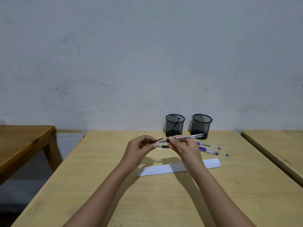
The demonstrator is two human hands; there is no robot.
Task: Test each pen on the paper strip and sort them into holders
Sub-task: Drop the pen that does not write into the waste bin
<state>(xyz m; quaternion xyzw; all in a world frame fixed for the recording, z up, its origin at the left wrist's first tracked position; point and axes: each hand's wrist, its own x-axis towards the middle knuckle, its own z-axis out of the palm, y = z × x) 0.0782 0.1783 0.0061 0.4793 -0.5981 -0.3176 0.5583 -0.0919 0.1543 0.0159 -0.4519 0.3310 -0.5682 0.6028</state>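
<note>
My right hand grips a clear pen with a black grip, held level above the table with its tip pointing left. My left hand pinches the pen's cap, pulled just clear of the tip. Another black pen lies on the table under my hands, mostly hidden. Two blue pens lie to the right. A white paper strip lies below them. Two black mesh holders stand at the wall: the left holder has one pen inside, the right holder shows none.
The light wooden table runs to the grey wall. A darker wooden table stands at the left across a gap. Another light table is at the right.
</note>
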